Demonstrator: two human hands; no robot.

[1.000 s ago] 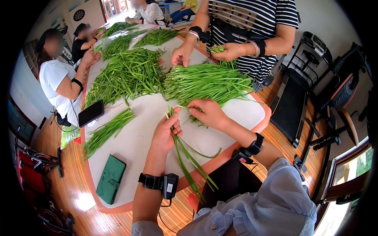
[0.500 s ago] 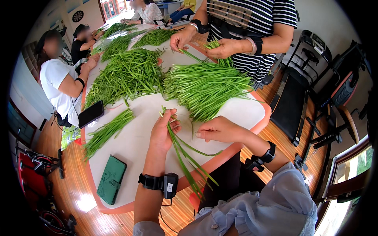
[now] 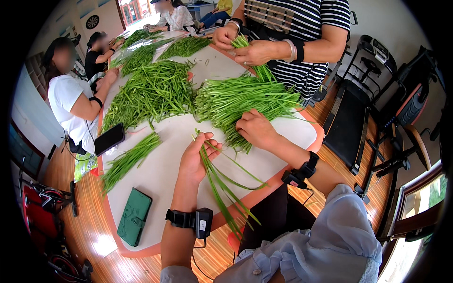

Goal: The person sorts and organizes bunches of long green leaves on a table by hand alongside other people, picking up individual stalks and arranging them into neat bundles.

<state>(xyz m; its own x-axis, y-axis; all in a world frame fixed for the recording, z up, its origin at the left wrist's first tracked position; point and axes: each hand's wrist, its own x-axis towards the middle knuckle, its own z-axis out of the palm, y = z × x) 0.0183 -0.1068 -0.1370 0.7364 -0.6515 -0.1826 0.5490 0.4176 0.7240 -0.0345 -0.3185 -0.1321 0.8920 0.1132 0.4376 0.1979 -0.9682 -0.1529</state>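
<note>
My left hand [image 3: 200, 153] is closed around a few long green chives [image 3: 218, 188]; their short ends poke up past the thumb and the leaves trail down over the table's near edge. My right hand [image 3: 257, 128] rests at the near side of a big heap of chives [image 3: 250, 99], fingers curled and pressed together among the stalks. Its fingertips are partly hidden. A small neat bunch of chives [image 3: 132, 160] lies to the left of my left hand.
A green phone case [image 3: 134, 217] and a black phone [image 3: 109, 137] lie on the white table [image 3: 170, 141]. Looser chives [image 3: 151, 89] spread farther back. Opposite, a person in stripes [image 3: 297, 42] holds a bunch. Others sit along the left side. A treadmill [image 3: 347, 127] stands at right.
My right hand has moved forward from the bare table to the heap. My left hand stays put with its chives. The striped person's hands have come together around their bunch.
</note>
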